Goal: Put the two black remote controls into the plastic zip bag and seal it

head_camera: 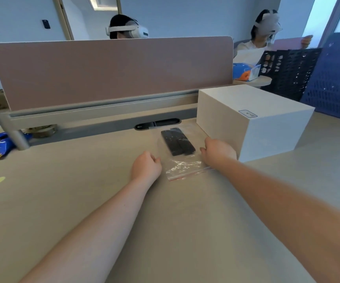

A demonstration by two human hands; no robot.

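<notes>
At the centre of the frame the plastic zip bag (182,160) lies flat on the desk (83,190) with the two black remote controls (177,142) side by side inside it, just left of a white box (255,119). The left hand (145,167) rests at the bag's left edge, fingers curled and holding nothing that shows. The right hand (218,153) touches its right edge; whether it pinches the plastic cannot be told

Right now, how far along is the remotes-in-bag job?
Done, it seems: both remotes lie side by side inside the clear bag on the desk. In hand: the left hand and right hand rest at the bag's two sides, neither gripping a remote. Left: the red-striped zip edge; whether it is sealed cannot be told.
</notes>
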